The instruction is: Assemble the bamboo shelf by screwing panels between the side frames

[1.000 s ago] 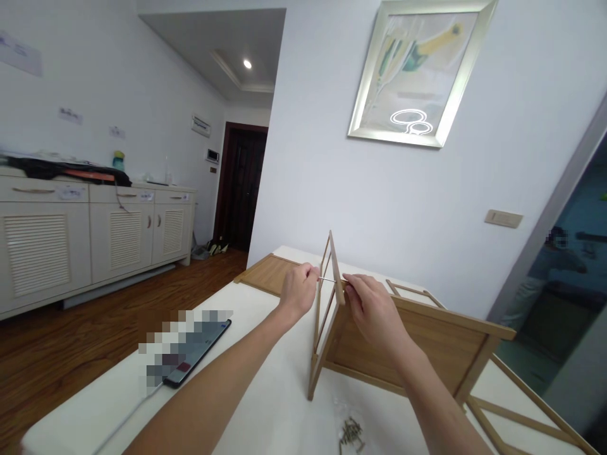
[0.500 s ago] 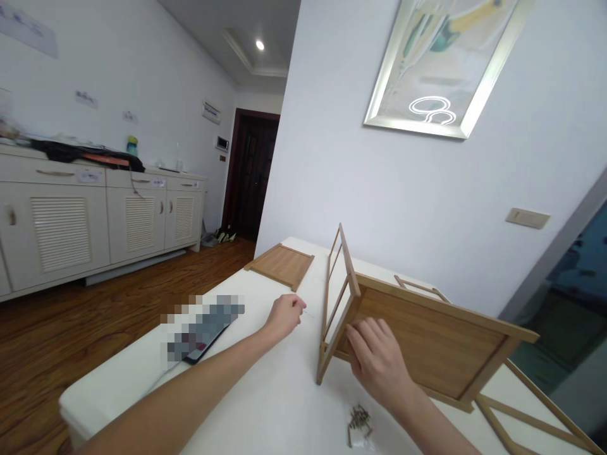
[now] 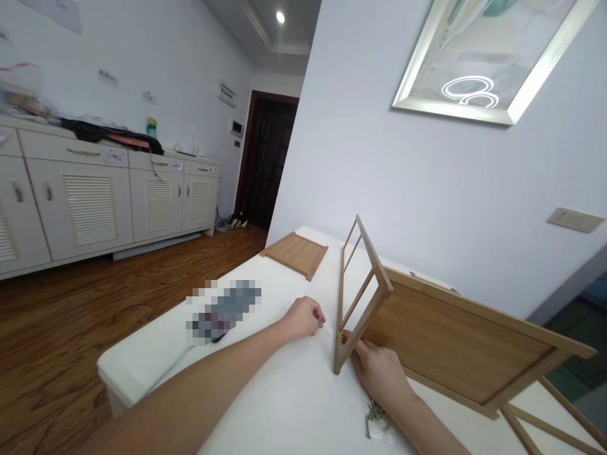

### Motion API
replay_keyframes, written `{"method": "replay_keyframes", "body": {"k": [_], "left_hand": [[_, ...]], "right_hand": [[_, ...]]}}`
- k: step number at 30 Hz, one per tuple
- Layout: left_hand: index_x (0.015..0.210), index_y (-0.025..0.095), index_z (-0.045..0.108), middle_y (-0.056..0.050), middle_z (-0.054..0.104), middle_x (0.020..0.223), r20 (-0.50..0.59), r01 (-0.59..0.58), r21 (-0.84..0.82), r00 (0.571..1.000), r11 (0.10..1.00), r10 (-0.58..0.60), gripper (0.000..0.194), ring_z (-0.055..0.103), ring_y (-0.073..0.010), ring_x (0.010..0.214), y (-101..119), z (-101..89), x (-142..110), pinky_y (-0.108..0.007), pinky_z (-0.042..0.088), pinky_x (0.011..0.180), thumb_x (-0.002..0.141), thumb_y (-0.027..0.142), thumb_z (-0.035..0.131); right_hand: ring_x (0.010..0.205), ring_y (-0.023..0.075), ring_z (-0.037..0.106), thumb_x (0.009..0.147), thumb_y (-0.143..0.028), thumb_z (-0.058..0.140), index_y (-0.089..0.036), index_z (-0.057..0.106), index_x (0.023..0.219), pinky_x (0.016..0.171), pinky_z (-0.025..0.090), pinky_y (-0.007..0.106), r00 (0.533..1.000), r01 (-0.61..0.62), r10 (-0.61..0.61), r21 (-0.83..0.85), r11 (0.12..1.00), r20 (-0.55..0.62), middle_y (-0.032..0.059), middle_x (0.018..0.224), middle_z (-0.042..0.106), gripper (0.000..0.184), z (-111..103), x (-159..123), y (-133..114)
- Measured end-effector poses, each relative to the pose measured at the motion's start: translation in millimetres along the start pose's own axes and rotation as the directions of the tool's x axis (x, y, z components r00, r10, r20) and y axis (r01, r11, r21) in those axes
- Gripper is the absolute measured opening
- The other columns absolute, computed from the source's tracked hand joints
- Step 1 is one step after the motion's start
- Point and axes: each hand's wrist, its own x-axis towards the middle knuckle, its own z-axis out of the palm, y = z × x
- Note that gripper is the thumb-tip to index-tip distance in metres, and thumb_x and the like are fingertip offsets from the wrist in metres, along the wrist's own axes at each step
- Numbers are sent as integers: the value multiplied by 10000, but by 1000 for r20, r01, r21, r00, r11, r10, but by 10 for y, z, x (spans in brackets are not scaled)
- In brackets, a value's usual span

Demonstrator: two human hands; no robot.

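My left hand (image 3: 306, 318) is closed in a pinch around a thin metal rod (image 3: 325, 328), which points toward the wooden frame. The slatted wooden frame (image 3: 377, 268) stands upright on the table, its lower corner just right of the rod. Behind that lower corner, my right hand (image 3: 384, 373) has its fingers closed on the frame; part of the fingertips is hidden by the wood. A brown wooden panel (image 3: 441, 335) adjoins the frame and leans to the right. Several small screws (image 3: 374, 417) lie in a clear bag beside my right wrist.
On the white table (image 3: 265, 392) a flat wooden panel (image 3: 296, 253) lies at the far end. A blurred-out phone-like device (image 3: 227, 309) with a cable is at the left. More wooden bars (image 3: 545, 423) lie at the lower right, and a wall (image 3: 341, 158) borders the back.
My right hand has moved down from the panel's face to the frame's lower corner. My left hand has brought the rod closer to that corner. The view has shifted left.
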Motion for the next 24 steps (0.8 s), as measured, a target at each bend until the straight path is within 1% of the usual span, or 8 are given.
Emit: {"method": "replay_keyframes", "body": {"k": [3, 6, 12, 15, 20, 24], "left_hand": [[758, 155, 746, -25, 700, 630, -14, -12, 16, 1000, 1000, 12, 131, 594, -123, 486, -43, 14, 26, -225, 447, 507, 664, 128, 659], [761, 170, 753, -29, 714, 663, -35, -34, 28, 999, 999, 35, 121, 617, -137, 561, -73, 36, 46, -228, 453, 547, 663, 152, 684], [746, 181, 757, -39, 737, 726, -41, -45, 41, 998, 998, 46, 113, 650, -163, 678, -93, 79, 61, -234, 458, 592, 639, 179, 719], [743, 186, 756, -45, 743, 758, -51, -43, 62, 998, 997, 46, 111, 655, -172, 701, -106, 98, 64, -243, 457, 596, 638, 188, 718], [751, 190, 750, -38, 742, 756, -60, -47, 85, 997, 995, 53, 114, 654, -166, 698, -125, 133, 67, -237, 459, 595, 644, 194, 709], [748, 190, 745, -36, 740, 758, -60, -52, 92, 997, 994, 58, 105, 651, -162, 698, -105, 154, 60, -232, 460, 594, 649, 208, 713]], "right_hand": [[746, 226, 705, 936, -189, 382, -229, 573, 1169, 567, 395, 268, 999, 8, -7, -35, 999, 35, 77, 906, 743, 304, 19, 15, -13], [745, 235, 708, 935, -174, 371, -215, 569, 1158, 564, 390, 274, 998, 5, -2, -45, 999, 67, 83, 897, 747, 301, 32, 28, -18], [826, 224, 712, 904, -98, 358, -212, 526, 1235, 626, 406, 266, 994, -26, 24, 15, 1000, 103, 67, 928, 750, 387, 50, 57, 2], [850, 216, 711, 922, -120, 341, -219, 527, 1234, 648, 411, 260, 996, -25, 21, 51, 998, 88, 55, 943, 749, 376, 84, 62, 27], [846, 203, 707, 935, -138, 323, -224, 528, 1240, 656, 415, 256, 1000, -20, 18, 103, 994, 25, 52, 975, 744, 378, 142, 58, 56], [834, 198, 707, 949, -175, 325, -238, 558, 1205, 646, 411, 248, 999, -35, 32, 134, 990, 28, 45, 948, 747, 352, 128, 57, 55]]}}
